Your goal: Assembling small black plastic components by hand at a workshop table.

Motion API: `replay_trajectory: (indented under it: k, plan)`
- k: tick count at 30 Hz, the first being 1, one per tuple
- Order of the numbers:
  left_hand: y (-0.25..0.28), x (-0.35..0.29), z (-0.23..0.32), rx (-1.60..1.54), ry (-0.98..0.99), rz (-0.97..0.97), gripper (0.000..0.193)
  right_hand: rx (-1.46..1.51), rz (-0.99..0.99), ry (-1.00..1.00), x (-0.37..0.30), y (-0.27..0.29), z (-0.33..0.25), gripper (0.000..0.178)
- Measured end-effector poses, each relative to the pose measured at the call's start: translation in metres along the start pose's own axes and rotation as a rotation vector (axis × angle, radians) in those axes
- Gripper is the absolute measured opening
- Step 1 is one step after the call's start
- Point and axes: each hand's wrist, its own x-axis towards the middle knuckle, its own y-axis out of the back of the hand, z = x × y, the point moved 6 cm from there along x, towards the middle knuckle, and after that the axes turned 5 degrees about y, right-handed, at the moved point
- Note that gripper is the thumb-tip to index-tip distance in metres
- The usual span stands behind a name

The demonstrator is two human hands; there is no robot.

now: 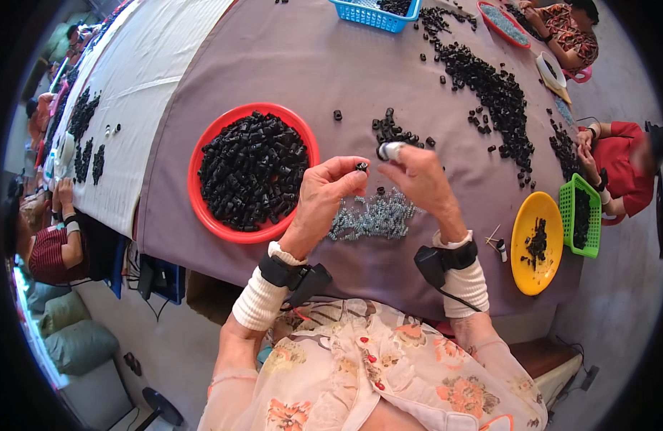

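Note:
Between the thumb and forefinger of my left hand [323, 194] is a small black cylindrical plastic part [362, 167]. My right hand [421, 179], with a white wrap on one finger, is closed just right of it, fingertips by a small pile of black parts [390, 129]; what it pinches, if anything, is hidden. Below both hands lies a heap of small silvery-blue metal pieces [374, 217], possibly springs or screws. Left of my left hand sits a red round tray [196, 188] filled with black parts.
A yellow plate [524, 273] with black bits and a green basket [594, 241] stand at the right. A long spread of black parts [489, 86] runs toward the far right. A blue basket [378, 20] is at the far edge. Other people sit at the right and left.

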Motion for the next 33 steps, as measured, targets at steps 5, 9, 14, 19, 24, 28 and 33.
replay_trajectory:
  k: [5, 9, 14, 19, 24, 28, 33]
  plan:
    - [-0.001, 0.001, -0.001, 0.024, -0.012, -0.031, 0.021, 0.192, 0.065, 0.150, 0.008, 0.013, -0.027, 0.017]
    - [-0.006, 0.001, 0.000, 0.081, -0.001, -0.020, 0.021, 0.115, 0.101, 0.178, 0.002, 0.012, -0.025, 0.013]
    - [-0.006, 0.000, 0.003, 0.078, -0.042, -0.026, 0.023, 0.113, 0.105, 0.180, 0.006, 0.010, -0.024, 0.013]
    - [-0.011, -0.001, 0.009, 0.174, -0.060, -0.009, 0.023, 0.075, 0.090, 0.165, 0.003, 0.010, -0.022, 0.014]
    - [-0.010, -0.002, 0.009, 0.229, -0.083, 0.014, 0.021, -0.014, 0.102, 0.223, 0.004, 0.012, -0.031, 0.012]
    - [-0.010, -0.002, 0.008, 0.281, -0.076, 0.020, 0.022, 0.169, 0.049, 0.076, 0.004, 0.010, -0.021, 0.013]
    - [-0.009, -0.003, 0.008, 0.281, -0.074, 0.024, 0.021, 0.207, 0.100, 0.035, 0.006, 0.015, -0.023, 0.013]
